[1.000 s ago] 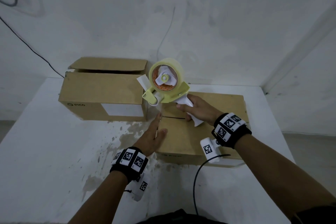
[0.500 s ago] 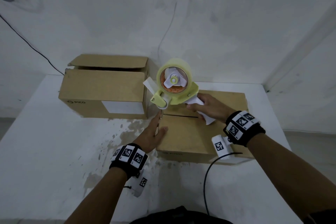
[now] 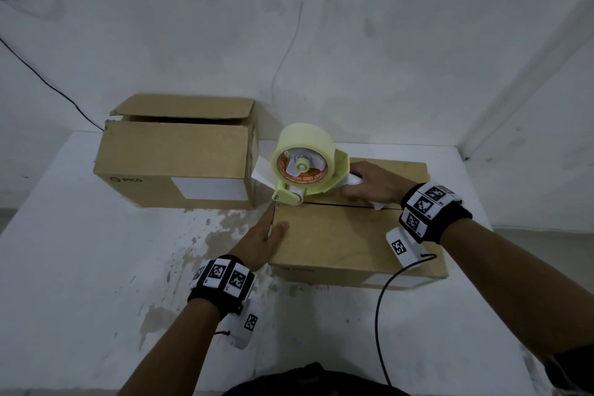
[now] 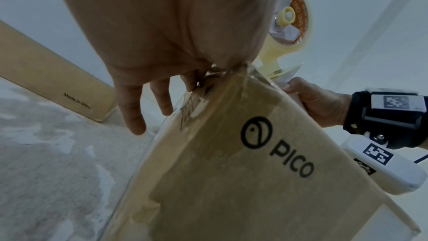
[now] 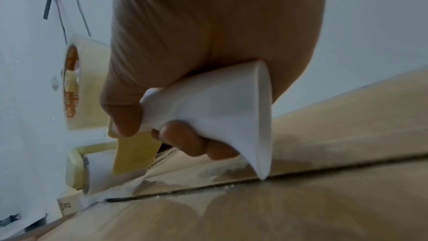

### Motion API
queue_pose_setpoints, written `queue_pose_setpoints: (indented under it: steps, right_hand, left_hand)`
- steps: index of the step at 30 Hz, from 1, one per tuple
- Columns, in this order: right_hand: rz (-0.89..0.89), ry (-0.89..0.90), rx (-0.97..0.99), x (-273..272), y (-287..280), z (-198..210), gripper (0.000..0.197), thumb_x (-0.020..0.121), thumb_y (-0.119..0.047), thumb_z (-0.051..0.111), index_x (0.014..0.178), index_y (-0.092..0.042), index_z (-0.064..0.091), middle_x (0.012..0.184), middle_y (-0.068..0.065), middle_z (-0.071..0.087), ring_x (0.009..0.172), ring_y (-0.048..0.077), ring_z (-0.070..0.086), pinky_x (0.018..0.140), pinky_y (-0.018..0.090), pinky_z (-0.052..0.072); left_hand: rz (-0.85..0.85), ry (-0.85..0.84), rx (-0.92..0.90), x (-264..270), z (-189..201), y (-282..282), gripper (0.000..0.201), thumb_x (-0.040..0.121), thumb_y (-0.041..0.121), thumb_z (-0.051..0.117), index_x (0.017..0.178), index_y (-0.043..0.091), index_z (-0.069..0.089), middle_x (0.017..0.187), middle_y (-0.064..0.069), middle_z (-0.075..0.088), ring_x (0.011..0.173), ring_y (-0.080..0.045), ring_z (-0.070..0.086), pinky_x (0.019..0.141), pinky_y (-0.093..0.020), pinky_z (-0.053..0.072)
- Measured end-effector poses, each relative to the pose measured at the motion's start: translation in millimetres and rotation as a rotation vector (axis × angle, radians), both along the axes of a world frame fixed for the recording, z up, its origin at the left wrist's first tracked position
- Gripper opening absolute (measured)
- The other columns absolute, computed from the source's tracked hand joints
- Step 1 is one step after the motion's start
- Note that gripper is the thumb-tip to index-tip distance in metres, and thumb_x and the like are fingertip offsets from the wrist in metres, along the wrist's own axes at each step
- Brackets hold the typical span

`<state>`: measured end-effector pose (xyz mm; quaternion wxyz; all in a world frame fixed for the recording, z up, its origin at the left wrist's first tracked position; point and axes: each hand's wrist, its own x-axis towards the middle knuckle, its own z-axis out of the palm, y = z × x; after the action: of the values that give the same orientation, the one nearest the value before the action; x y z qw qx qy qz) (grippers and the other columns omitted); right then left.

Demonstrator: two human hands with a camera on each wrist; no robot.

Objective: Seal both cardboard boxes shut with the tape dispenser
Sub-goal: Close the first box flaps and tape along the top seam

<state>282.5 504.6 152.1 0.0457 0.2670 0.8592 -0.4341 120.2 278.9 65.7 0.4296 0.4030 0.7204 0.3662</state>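
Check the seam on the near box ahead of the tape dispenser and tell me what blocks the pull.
Nothing visible blocks it. The tape dispenser sits at the seam's left end, and the seam runs bare toward the right hand gripping the handle. The left hand presses the box's left end, off the path.

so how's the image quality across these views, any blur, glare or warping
Head view: dim and evenly lit, sharp enough to read the tape dispenser, with wide-angle bending of the wall lines. Left wrist view: left hand looms huge and soft, the near box logo crisp. Right wrist view: right hand blurred, with glare on clear tape along the seam.
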Motion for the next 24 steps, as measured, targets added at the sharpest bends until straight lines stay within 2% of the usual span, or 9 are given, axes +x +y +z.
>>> queue_pose_setpoints:
  steps: [2, 6, 11, 13, 15, 16, 17, 20, 24]
  right_hand:
    - [-0.015, -0.009, -0.013, 3.1, 0.3, -4.2, 0.014, 0.091, -0.013, 0.064, 0.085, -0.025, 0.061, 0.052, -0.010, 0.060, 0.045, 0.008, 0.053, 0.052, 0.027, 0.046]
    - [-0.010, -0.029, 0.039, 4.8, 0.9, -4.5, 0.011, 0.088, -0.019, 0.068, 0.085, -0.027, 0.061, 0.058, -0.007, 0.060, 0.046, 0.011, 0.055, 0.051, 0.034, 0.049]
    - [0.015, -0.065, 0.091, 3.5, -1.3, -1.4, 0.010, 0.090, -0.023, 0.069, 0.087, -0.028, 0.060, 0.065, -0.009, 0.060, 0.040, 0.001, 0.051, 0.046, 0.023, 0.043]
    - [0.023, -0.080, 0.123, 2.6, -1.6, -0.4, 0.011, 0.089, -0.024, 0.069, 0.087, -0.029, 0.059, 0.069, -0.010, 0.060, 0.045, 0.001, 0.052, 0.048, 0.020, 0.042]
    - [0.035, -0.103, 0.158, 2.2, -1.7, -0.6, 0.016, 0.088, -0.026, 0.069, 0.083, -0.033, 0.055, 0.076, -0.008, 0.059, 0.057, 0.005, 0.054, 0.055, 0.020, 0.040]
    - [0.044, -0.121, 0.176, 2.1, -2.8, -0.5, 0.015, 0.088, -0.027, 0.069, 0.084, -0.031, 0.055, 0.082, -0.006, 0.060, 0.065, 0.009, 0.055, 0.060, 0.022, 0.041]
    - [0.058, -0.129, 0.199, 2.0, -3.6, -0.8, 0.012, 0.088, -0.028, 0.068, 0.088, -0.029, 0.056, 0.088, -0.003, 0.060, 0.072, 0.014, 0.057, 0.066, 0.024, 0.041]
    - [0.083, -0.140, 0.236, 4.1, -6.8, 0.8, 0.018, 0.089, -0.033, 0.067, 0.100, -0.020, 0.062, 0.099, 0.001, 0.063, 0.088, 0.021, 0.060, 0.077, 0.030, 0.046]
    - [0.067, -0.178, 0.244, 6.7, -6.5, 5.6, 0.030, 0.089, -0.033, 0.066, 0.111, -0.013, 0.065, 0.111, 0.008, 0.068, 0.097, 0.026, 0.064, 0.086, 0.037, 0.053]
  left_hand:
    - [0.007, -0.004, -0.013, -0.3, -3.2, 0.4, 0.059, 0.100, 0.050, 0.032, 0.152, 0.040, 0.007, 0.150, 0.002, 0.038, 0.134, -0.019, 0.041, 0.110, -0.032, 0.034]
    - [0.033, 0.014, -0.021, 2.8, -6.9, 0.9, 0.056, 0.100, 0.050, 0.030, 0.151, 0.042, 0.009, 0.149, -0.001, 0.041, 0.131, -0.020, 0.044, 0.110, -0.035, 0.034]
    - [0.063, 0.050, 0.039, 7.7, 3.3, 5.4, 0.054, 0.104, 0.031, 0.033, 0.148, 0.040, 0.003, 0.149, 0.000, 0.035, 0.133, -0.020, 0.040, 0.110, -0.028, 0.031]
    - [0.080, 0.105, 0.099, 11.0, 7.6, 10.8, 0.054, 0.103, 0.016, 0.033, 0.146, 0.033, 0.005, 0.129, -0.002, 0.048, 0.106, -0.013, 0.052, 0.089, -0.012, 0.036]
    - [0.119, 0.146, 0.103, 14.3, 3.3, 14.8, 0.055, 0.101, 0.018, 0.033, 0.150, 0.025, 0.011, 0.089, -0.010, 0.057, 0.068, -0.005, 0.047, 0.064, -0.013, 0.037]
    - [0.137, 0.143, 0.090, 15.3, -0.3, 15.0, 0.055, 0.101, 0.021, 0.033, 0.152, 0.025, 0.012, 0.078, -0.006, 0.054, 0.062, -0.007, 0.045, 0.061, -0.018, 0.036]
    - [0.143, 0.129, 0.079, 14.2, -4.3, 14.8, 0.055, 0.101, 0.026, 0.033, 0.153, 0.028, 0.013, 0.077, -0.002, 0.054, 0.064, -0.009, 0.048, 0.064, -0.022, 0.038]
    - [0.104, 0.099, 0.069, 11.4, -5.4, 12.1, 0.053, 0.100, 0.039, 0.032, 0.149, 0.039, 0.011, 0.113, -0.004, 0.059, 0.093, -0.018, 0.056, 0.085, -0.027, 0.039]
    - [0.108, 0.088, 0.042, 14.7, 1.8, 12.1, 0.055, 0.104, 0.032, 0.030, 0.152, 0.031, 0.004, 0.135, 0.003, 0.041, 0.116, -0.009, 0.042, 0.096, -0.020, 0.029]
